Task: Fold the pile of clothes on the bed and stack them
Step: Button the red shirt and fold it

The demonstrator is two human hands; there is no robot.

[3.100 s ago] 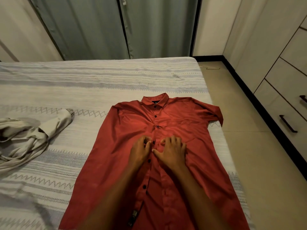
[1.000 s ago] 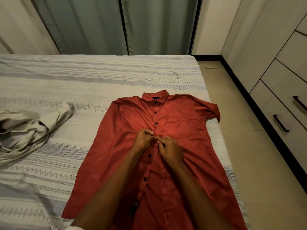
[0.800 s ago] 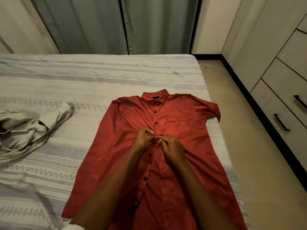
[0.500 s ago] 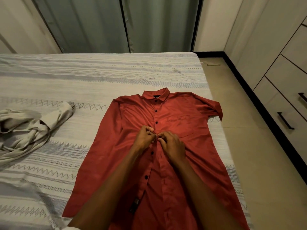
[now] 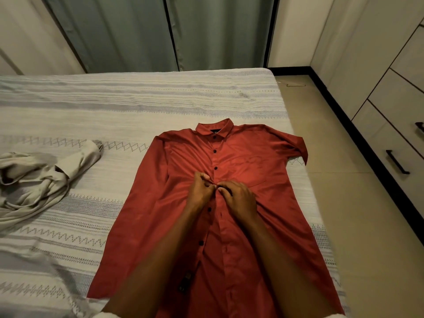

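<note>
A red button-up shirt lies flat and face up on the bed, collar pointing away from me, near the bed's right edge. Black buttons run down its front. My left hand and my right hand meet at the middle of the shirt's front placket, each pinching the fabric edge there with curled fingers. The button under my fingertips is hidden. A crumpled beige garment lies on the bed at the far left.
The bed has a white and grey patterned cover. Beige floor runs along the bed's right side. Cabinets with dark drawer handles line the right wall. Grey-green curtains hang behind the bed.
Three seconds ago both hands lay flat on the shirt front; now their fingers are curled and pinch the placket a little higher up. Over the last second they have barely moved.
</note>
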